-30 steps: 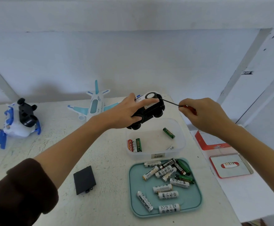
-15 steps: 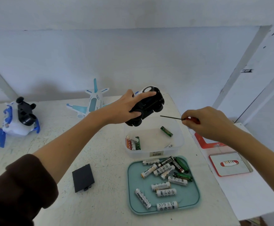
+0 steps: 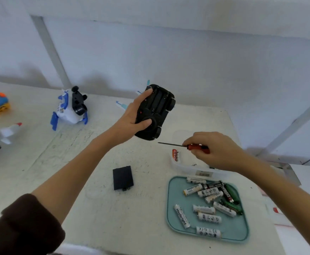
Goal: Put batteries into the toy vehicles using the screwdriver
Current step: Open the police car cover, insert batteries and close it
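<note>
Your left hand (image 3: 132,115) grips the upturned car (image 3: 155,112); your right hand (image 3: 213,150) pinches the screwdriver (image 3: 184,145). Batteries (image 3: 181,216) read "Heybright".

Two bare forearms enter the head view from its lower edge, one from about seven o'clock and one from about four o'clock. The left arm wears a dark brown sleeve (image 3: 19,227) of soft, knit-like fabric, its cuff bunched into thick folds partway up the forearm, so the wrist and the left hand (image 3: 132,115) are uncovered. The right forearm is bare as far as the frame's edge, with no sleeve in view there, and the right hand (image 3: 215,150) is bare too. No ring, watch, bracelet or glove shows on either hand, and the fingers (image 3: 143,95) look slim with short nails.
</note>
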A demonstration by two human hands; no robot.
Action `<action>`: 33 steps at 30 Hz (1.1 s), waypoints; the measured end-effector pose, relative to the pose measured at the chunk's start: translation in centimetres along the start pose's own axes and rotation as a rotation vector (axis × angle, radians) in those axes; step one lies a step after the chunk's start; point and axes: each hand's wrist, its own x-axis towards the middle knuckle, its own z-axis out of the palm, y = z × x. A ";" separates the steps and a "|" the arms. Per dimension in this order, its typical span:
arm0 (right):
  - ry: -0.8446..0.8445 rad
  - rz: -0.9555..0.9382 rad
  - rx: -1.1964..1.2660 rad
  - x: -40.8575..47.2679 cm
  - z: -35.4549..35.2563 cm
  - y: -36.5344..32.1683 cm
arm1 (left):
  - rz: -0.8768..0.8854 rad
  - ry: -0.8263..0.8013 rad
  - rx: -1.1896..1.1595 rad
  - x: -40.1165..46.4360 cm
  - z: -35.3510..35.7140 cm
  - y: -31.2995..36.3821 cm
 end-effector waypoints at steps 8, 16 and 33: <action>-0.116 -0.158 0.031 5.9 5.3 -5.2 | -0.097 0.369 -0.013 -8.6 -3.7 -2.1; -0.087 -0.076 -0.073 9.2 10.2 -7.7 | -0.132 0.591 -0.076 -14.5 -5.3 -3.7; -0.049 -0.181 0.138 7.3 8.0 -6.0 | -0.070 0.558 -0.197 -12.2 -3.0 -2.1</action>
